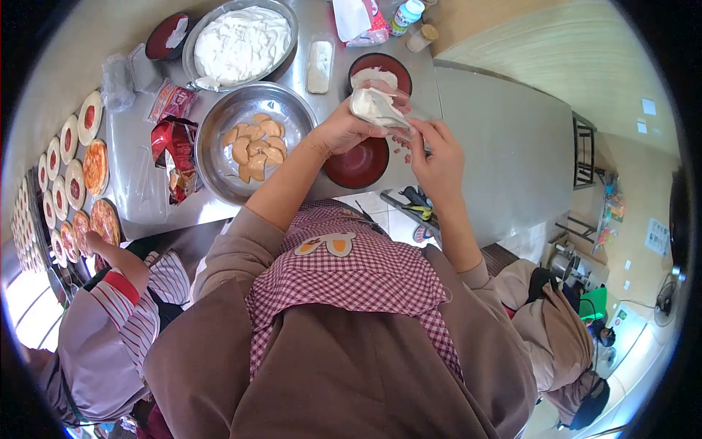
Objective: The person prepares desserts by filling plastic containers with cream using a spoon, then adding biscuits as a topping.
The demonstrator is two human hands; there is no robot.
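Head view: left hand (344,132) clamped on bag (374,107) of white filling, above red bowl (358,168) at counter's (338,62) front edge. Right hand (439,155) fingers pinch bag's end. Sauced rounds (95,167) line left edge; slices (256,146) remain in steel bowl (292,113). Probably midway.

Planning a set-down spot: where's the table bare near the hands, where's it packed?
Bare: the grey tabletop right of the red bowl, out to its edge. Crowded: steel bowl of slices, white-filled steel bowl, packets and pizza bases fill the left. Over the red bowl, the left hand and right hand grip a plastic bag.
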